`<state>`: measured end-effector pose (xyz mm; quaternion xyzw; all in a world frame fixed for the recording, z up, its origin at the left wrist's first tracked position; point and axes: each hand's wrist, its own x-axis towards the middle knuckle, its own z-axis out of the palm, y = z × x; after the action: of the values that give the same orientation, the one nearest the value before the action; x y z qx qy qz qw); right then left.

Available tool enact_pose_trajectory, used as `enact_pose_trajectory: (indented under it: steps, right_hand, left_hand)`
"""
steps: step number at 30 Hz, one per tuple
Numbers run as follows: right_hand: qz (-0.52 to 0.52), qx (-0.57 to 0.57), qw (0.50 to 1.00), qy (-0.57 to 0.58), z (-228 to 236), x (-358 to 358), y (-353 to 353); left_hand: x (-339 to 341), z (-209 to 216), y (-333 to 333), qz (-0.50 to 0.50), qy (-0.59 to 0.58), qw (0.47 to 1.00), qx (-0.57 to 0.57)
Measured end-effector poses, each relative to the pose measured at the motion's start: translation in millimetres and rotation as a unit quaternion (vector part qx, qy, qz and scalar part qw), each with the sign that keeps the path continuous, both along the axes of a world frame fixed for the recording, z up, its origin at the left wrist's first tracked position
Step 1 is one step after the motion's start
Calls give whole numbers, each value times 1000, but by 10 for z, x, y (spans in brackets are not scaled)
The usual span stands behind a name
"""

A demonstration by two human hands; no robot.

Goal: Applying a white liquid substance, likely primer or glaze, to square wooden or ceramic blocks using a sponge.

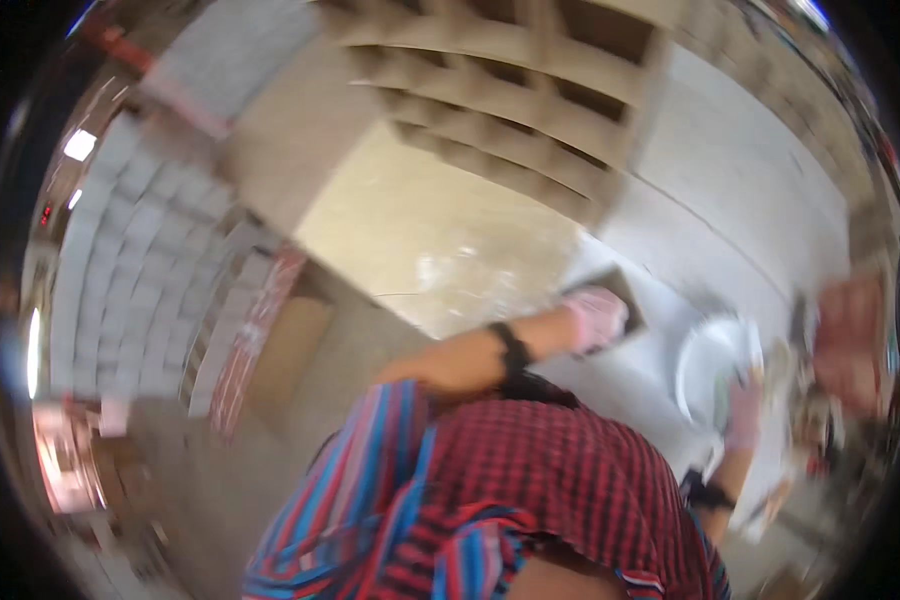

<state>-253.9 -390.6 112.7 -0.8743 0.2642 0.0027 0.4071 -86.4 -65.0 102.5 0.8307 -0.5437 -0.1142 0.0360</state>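
My left hand (600, 318), in a pale pink glove, is curled at the side of a small open brown cardboard box (627, 300) and seems to grip it; blur softens the fingers. The box is over the white tabletop (660, 355). On the right, my right hand (743, 412), also gloved in pink, reaches over the near rim of a round white tub (692, 345). Something greenish shows inside the tub close to its fingertips, too smeared to name. Motion blur hides whether those fingers are closed.
Rows of open brown cardboard boxes (530, 45) stand at the far side. A pale yellow board (390, 215) with shiny clear plastic (470, 268) lies left of my left hand. Stacked white boxes (135, 270) rise at far left; a red container (850, 340) is at far right.
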Motion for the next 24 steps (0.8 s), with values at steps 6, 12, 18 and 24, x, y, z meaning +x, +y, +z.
enact_pose_trajectory:
  steps: [6,12,18,24]
  right_hand:
    - [-110,155,974,-121,-129,148,76]
    - [-194,289,928,-132,-70,93,185]
    - [-210,342,896,-189,-140,60,123]
    - [-184,327,906,-197,-289,33,53]
  left_hand:
    - [32,-313,-223,-77,21,991,108]
    - [-17,-546,-245,20,-37,998,56]
    - [-15,-463,-210,-106,-80,986,103]
    - [-12,-265,-139,-99,-11,988,120]
